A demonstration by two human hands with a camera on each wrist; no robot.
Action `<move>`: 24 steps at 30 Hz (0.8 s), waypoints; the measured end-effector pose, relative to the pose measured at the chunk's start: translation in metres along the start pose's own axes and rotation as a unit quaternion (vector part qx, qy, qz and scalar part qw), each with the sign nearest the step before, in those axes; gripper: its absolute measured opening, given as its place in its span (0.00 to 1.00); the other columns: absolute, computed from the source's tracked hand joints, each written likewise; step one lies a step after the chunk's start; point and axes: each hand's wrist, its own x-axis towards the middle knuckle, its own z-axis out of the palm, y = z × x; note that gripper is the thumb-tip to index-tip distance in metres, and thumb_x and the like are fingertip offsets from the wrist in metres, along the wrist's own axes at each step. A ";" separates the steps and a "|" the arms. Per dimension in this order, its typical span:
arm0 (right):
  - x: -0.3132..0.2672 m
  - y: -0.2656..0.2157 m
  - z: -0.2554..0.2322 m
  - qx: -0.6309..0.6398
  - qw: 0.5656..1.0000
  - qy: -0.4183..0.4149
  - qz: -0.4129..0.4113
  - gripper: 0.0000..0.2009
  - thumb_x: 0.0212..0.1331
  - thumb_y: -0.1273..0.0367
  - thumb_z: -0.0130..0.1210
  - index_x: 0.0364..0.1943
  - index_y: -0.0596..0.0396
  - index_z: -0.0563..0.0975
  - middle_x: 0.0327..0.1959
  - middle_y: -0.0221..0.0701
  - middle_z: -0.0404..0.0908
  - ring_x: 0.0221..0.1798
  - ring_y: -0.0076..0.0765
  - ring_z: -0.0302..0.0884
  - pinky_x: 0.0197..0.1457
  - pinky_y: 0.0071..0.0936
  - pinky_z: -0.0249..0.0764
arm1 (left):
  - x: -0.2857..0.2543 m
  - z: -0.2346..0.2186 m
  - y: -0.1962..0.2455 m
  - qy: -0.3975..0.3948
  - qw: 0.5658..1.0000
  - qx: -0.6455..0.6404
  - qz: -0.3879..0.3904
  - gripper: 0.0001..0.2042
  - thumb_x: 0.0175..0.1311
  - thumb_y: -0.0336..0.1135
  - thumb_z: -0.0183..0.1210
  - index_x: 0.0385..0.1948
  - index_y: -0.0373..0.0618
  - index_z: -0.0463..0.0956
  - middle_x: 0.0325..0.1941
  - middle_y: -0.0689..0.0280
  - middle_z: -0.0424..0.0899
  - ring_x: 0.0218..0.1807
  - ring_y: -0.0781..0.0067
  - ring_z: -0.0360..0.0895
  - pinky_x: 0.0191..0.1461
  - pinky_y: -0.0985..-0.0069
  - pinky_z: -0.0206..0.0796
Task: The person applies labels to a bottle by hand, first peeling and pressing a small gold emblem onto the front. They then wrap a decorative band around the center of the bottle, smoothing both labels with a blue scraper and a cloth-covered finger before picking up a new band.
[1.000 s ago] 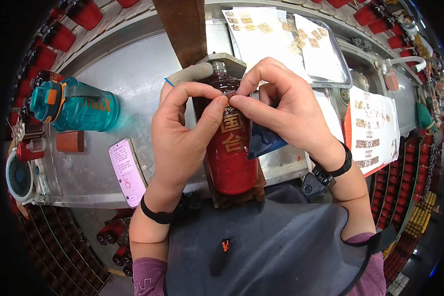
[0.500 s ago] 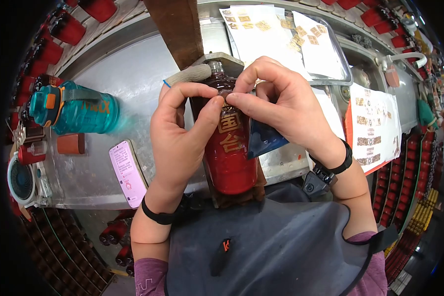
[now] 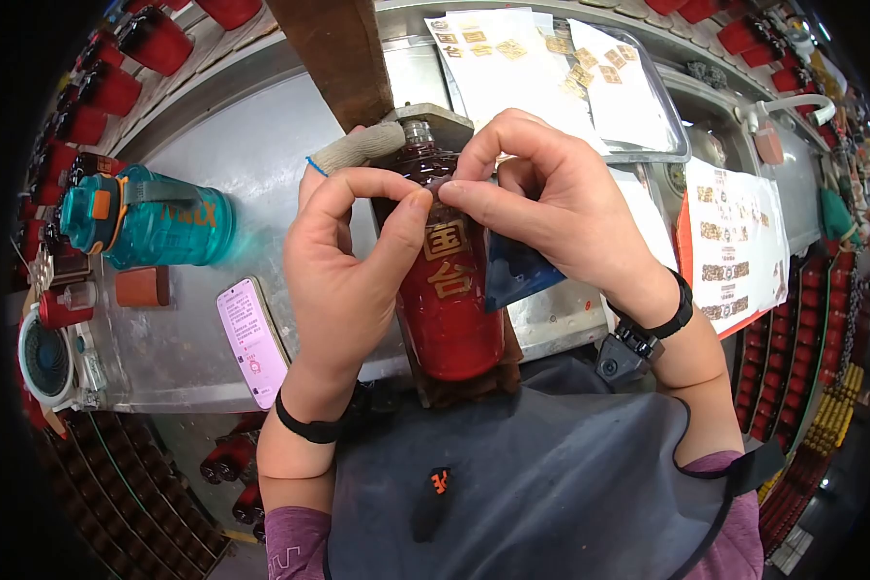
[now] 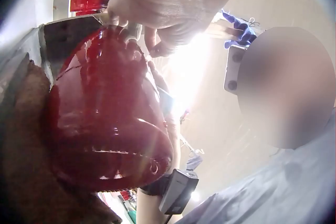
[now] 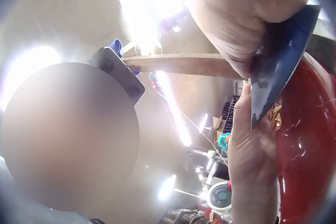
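A red glass bottle (image 3: 451,329) with gold characters lies on its back, neck pointing away from me. Over its shoulder, the thumb and forefinger of my left hand (image 3: 333,256) pinch a small translucent piece (image 3: 436,184), mostly hidden by the fingertips. A grey fabric sleeve (image 3: 360,148) covers another left finger, reaching to the bottle neck. Opposite, my right hand (image 3: 561,208) brings thumb and forefinger together at the same piece. Its other fingers curl round a flat blue scraper (image 3: 519,274), which hangs beside the bottle and shows a worn edge in the right wrist view.
Sheets of gold stickers (image 3: 512,72) lie in a clear tray (image 3: 684,145) at the back. More printed sheets (image 3: 735,242) are at right. Left stand a teal water bottle (image 3: 179,227), a phone (image 3: 251,333) and a small fan (image 3: 43,358). A brown board (image 3: 338,58) runs behind the bottle.
Both hands stay at the bottle's shoulder; their fingertips have shifted slightly left and the thumbs have drawn a little apart. More of the upper gold character shows. The view has turned slightly.
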 end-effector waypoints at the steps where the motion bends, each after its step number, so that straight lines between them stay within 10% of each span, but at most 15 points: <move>1: 0.000 0.001 0.000 0.000 1.000 0.000 0.000 0.06 0.57 0.67 0.66 0.31 0.53 0.81 0.31 0.23 0.75 0.21 0.13 0.59 0.24 0.16 0.57 | 0.000 0.001 0.000 0.000 1.000 0.000 0.000 0.03 0.66 0.23 0.59 0.38 0.38 0.78 0.53 0.65 0.73 0.57 0.77 0.71 0.64 0.77 0.60; 24: 0.002 0.005 0.001 -0.036 0.999 0.002 -0.009 0.07 0.57 0.68 0.66 0.34 0.54 0.80 0.29 0.23 0.73 0.22 0.15 0.60 0.25 0.17 0.60 | 0.000 0.005 -0.004 0.016 0.993 -0.090 -0.080 0.06 0.62 0.25 0.64 0.39 0.41 0.78 0.50 0.64 0.74 0.55 0.76 0.72 0.64 0.77 0.60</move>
